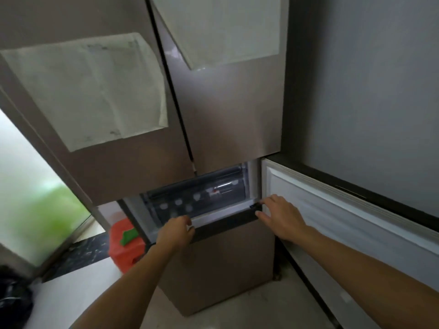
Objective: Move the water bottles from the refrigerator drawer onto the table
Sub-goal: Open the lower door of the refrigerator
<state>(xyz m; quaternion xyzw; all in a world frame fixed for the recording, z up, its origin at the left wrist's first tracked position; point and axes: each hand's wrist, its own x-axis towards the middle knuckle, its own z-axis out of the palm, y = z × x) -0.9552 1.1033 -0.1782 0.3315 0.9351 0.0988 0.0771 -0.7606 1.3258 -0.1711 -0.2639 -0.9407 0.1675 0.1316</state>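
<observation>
sitting in the open refrigerator drawer [221, 217], the water bottles [180, 203] show blurry pale caps. my left hand [175, 231] curls over the drawer's front edge; my right hand [282, 217], fingers spread, hovers just beside its right end.

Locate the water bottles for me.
Head view, centre: the water bottles sit in the refrigerator drawer, just beyond the left hand, left of the right hand.

Forearms reach up from the bottom edge; left hand [177, 230] curls over the drawer [225, 224] rim, right hand [281, 218] fingers spread.
</observation>
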